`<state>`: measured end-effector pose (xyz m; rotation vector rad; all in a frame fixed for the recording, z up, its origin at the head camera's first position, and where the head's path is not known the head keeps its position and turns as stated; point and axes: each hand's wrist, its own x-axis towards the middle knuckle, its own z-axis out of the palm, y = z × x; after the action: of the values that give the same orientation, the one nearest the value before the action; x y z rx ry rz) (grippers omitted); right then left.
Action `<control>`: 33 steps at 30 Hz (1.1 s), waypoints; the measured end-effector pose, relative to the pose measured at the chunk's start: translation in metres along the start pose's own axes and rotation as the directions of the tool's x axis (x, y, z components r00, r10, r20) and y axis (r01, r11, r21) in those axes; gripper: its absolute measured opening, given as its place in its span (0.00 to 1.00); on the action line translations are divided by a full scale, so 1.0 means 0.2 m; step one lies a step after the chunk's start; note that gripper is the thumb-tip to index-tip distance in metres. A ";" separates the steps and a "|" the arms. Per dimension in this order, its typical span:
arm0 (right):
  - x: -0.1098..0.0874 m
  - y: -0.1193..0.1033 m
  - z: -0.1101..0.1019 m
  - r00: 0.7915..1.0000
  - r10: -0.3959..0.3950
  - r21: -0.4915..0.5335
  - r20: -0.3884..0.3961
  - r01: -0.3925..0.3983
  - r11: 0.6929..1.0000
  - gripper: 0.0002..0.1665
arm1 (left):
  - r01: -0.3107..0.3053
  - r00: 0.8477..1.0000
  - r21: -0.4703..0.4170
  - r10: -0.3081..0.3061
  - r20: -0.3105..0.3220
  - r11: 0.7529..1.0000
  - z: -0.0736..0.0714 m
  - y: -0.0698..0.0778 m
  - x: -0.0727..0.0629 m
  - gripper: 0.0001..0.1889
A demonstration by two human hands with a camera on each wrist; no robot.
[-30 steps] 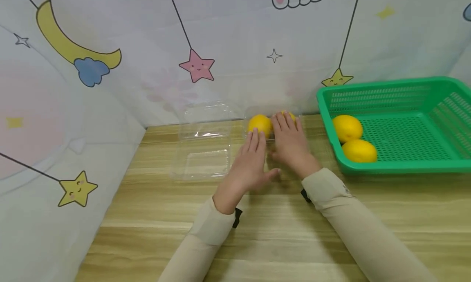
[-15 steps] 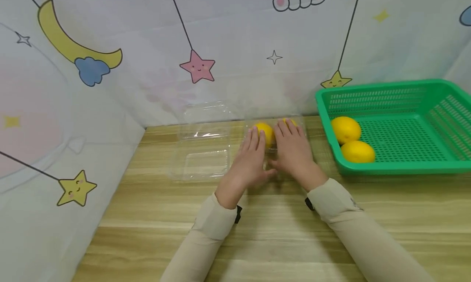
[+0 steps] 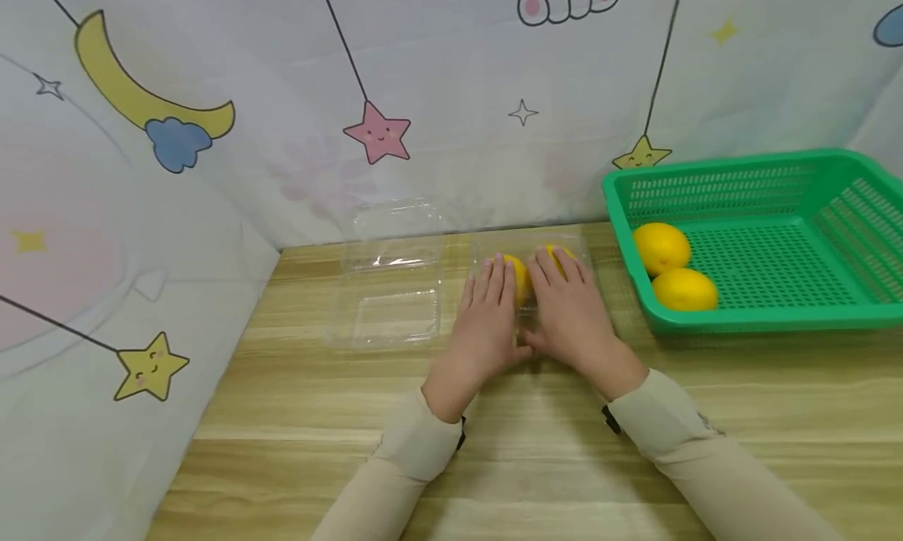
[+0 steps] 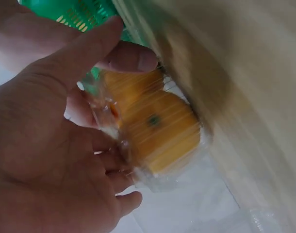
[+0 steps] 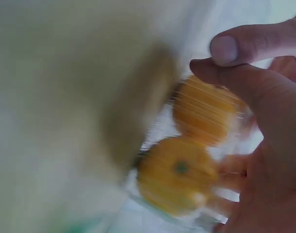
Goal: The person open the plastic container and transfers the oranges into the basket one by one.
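Two lemons sit side by side in a clear plastic box (image 3: 483, 247) near the back of the table. My left hand (image 3: 483, 321) lies over the left lemon (image 3: 522, 278), fingers stretched across the box top. Over the right lemon (image 3: 562, 255) my right hand (image 3: 574, 310) rests the same way. Both thumbs point inward at the near side of the box, their tips close together. Each wrist view shows the lemons through the ribbed clear wall, one with a green stem spot (image 4: 154, 120). The hands hide much of the box.
Left of the hands stands a second clear plastic box (image 3: 395, 317) with its lid raised. A green basket (image 3: 762, 320) on the right holds two lemons (image 3: 684, 290) at its left end. A printed cloth (image 3: 451, 165) hangs behind the wooden table (image 3: 282, 447).
Both hands have drawn the box with its two lemons a short way toward the body. The hands have come nearer each other. The basket and the second box have stayed put.
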<state>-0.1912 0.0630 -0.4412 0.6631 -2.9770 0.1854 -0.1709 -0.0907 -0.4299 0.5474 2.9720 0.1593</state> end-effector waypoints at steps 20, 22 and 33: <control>-0.04 0.02 -0.01 0.999 -0.034 0.176 0.043 0.026 0.984 0.64 | 0.004 0.994 -0.024 -0.007 -0.106 1.000 0.08 0.02 -0.04 0.68; -0.04 0.02 -0.01 0.998 -0.042 0.192 0.045 0.033 0.981 0.63 | -0.001 0.994 -0.042 -0.004 -0.110 0.999 0.08 0.01 -0.05 0.68; -0.06 0.01 -0.03 0.996 -0.043 0.216 0.080 0.025 0.976 0.66 | -0.040 0.990 -0.017 0.037 -0.138 0.999 0.07 -0.03 -0.08 0.61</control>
<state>-0.1809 0.0701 -0.4368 0.7617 -3.0509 0.4946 -0.1559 -0.1011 -0.4434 0.6160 3.0903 0.2385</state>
